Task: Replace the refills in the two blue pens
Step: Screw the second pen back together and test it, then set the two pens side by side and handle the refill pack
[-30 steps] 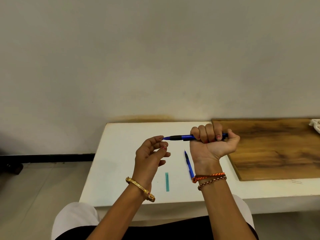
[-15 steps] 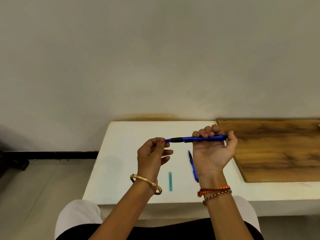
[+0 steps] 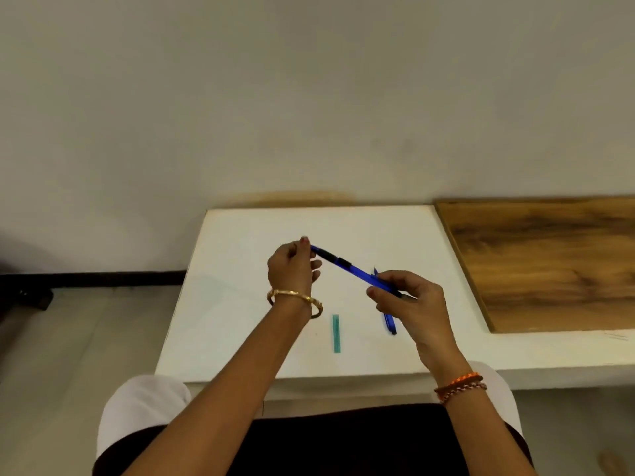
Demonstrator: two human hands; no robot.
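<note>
A blue pen with a black grip (image 3: 347,266) is held slanted above the white table (image 3: 240,304). My left hand (image 3: 292,269) pinches its tip end at the upper left. My right hand (image 3: 409,300) grips its rear end lower right. A second blue pen (image 3: 390,322) lies on the table, mostly hidden behind my right hand. A short teal refill packet (image 3: 336,333) lies flat on the table between my forearms.
A wooden board (image 3: 549,262) lies on the table to the right. The wall stands just behind the table. Floor shows to the left, with a dark object (image 3: 31,297) at the wall's base.
My right hand has dropped and loosened from a fist to a fingertip hold, tilting the pen from level to slanted. My left hand has closed onto the pen's tip.
</note>
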